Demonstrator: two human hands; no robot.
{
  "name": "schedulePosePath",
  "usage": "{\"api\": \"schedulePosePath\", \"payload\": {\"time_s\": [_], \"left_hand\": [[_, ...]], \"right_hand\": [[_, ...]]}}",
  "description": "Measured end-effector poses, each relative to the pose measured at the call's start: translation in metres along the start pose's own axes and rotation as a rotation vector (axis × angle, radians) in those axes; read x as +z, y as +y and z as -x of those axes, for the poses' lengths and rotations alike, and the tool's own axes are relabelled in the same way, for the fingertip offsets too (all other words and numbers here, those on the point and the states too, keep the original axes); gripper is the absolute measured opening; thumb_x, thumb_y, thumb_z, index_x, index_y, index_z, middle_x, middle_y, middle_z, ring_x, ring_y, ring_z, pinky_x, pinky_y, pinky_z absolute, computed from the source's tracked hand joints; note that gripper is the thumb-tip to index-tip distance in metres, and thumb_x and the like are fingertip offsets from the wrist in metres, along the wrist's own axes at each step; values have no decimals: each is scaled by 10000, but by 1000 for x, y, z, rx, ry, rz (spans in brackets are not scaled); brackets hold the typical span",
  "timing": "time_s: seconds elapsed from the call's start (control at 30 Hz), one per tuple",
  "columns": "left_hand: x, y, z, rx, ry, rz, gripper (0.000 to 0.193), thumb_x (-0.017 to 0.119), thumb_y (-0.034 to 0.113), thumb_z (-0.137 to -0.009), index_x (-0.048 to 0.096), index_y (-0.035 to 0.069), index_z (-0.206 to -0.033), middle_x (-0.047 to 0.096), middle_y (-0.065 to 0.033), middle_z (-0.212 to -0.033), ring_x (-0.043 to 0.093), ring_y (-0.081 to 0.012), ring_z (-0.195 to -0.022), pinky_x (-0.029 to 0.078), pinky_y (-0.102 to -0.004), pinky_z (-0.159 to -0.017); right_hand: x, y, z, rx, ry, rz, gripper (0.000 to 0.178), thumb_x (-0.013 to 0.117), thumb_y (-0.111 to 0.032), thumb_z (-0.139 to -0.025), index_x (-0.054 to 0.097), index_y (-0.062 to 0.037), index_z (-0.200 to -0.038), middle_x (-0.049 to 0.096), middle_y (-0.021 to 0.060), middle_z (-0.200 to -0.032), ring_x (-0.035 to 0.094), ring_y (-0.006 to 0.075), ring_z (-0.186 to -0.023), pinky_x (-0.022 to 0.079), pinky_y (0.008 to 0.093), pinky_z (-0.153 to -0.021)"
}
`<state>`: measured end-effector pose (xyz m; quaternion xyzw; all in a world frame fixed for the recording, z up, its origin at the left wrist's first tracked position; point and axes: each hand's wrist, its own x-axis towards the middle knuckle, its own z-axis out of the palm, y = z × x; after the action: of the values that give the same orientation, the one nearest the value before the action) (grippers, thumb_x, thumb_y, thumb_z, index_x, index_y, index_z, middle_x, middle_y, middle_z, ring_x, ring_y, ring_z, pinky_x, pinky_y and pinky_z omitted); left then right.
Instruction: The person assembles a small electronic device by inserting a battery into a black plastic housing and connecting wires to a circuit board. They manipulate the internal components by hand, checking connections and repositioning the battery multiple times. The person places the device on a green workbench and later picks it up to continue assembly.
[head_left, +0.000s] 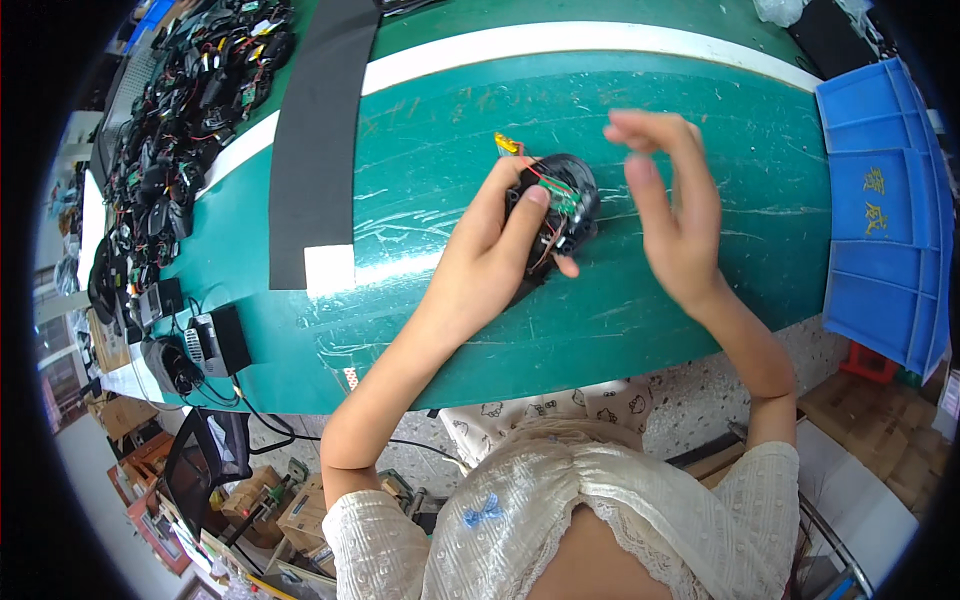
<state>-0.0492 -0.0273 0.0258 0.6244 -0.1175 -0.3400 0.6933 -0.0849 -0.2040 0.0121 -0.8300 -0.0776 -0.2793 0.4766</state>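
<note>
My left hand (488,245) is closed around a round black plastic housing (582,180), held above the green worktop (440,110). The thumb presses on its inner side, beside a small green circuit board (563,197) with thin red wires. From the far left of the housing a small yellow wrapped part (507,143) sticks out on its wires. To the right and apart from the housing, my right hand (680,215) is raised with thumb and fingers apart. Its fingertips are somewhat blurred, and nothing shows between them.
A heap of similar black housings with wires (190,130) lies at the far left. Beside it runs a dark mat strip (318,150) with a white square (330,267) at its near end. Blue plastic crates (880,215) stand at the right edge. A black box with cables (218,342) sits near left.
</note>
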Motion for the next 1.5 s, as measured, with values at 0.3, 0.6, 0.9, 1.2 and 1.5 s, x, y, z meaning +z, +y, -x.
{"api": "schedulePosePath", "payload": {"time_s": [0.3, 0.6, 0.9, 1.2, 1.5], "left_hand": [[6, 0, 9, -21, -289, -194, 286, 373, 111, -995, 454, 15, -1252, 599, -105, -946, 616, -122, -703, 500, -242, -590], [2, 5, 8, -30, -311, -259, 277, 386, 97, -984, 472, 10, -1233, 595, -106, -963, 622, -130, -735, 518, -245, -613], [-4, 5, 3, -34, -168, -241, 291, 377, 111, -990, 439, -3, -1250, 622, -120, -939, 636, -141, -790, 519, -232, -605], [2, -2, 0, 37, -14, -124, 305, 357, 117, -999, 406, -11, -1272, 624, -154, -961, 649, -169, -823, 538, -241, -618], [15, -6, 3, 191, 146, -26, 320, 335, 119, -1006, 376, -5, -1298, 561, -145, -1114, 626, -178, -914, 552, -264, -670]], "right_hand": [[-24, 9, -16, 858, -824, -543, 505, 383, -369, -1008, 511, 57, -1248, 613, 86, -1064, 567, 112, -916, 450, 254, -792], [-18, 17, -11, 861, -589, -943, 437, 423, -293, -1000, 477, 46, -1271, 577, 68, -945, 566, 98, -851, 473, 229, -743], [-31, 7, -20, 665, -468, -687, 360, 492, -206, -971, 508, 36, -1238, 629, 89, -925, 596, 114, -766, 516, 242, -714], [-24, -2, -11, 490, -297, -341, 252, 573, -123, -924, 511, 30, -1114, 621, 105, -846, 601, 118, -712, 499, 246, -620], [-16, -4, -4, 40, -192, 70, 198, 619, -142, -895, 619, -4, -1036, 583, 62, -846, 567, 114, -681, 461, 241, -586]]}}
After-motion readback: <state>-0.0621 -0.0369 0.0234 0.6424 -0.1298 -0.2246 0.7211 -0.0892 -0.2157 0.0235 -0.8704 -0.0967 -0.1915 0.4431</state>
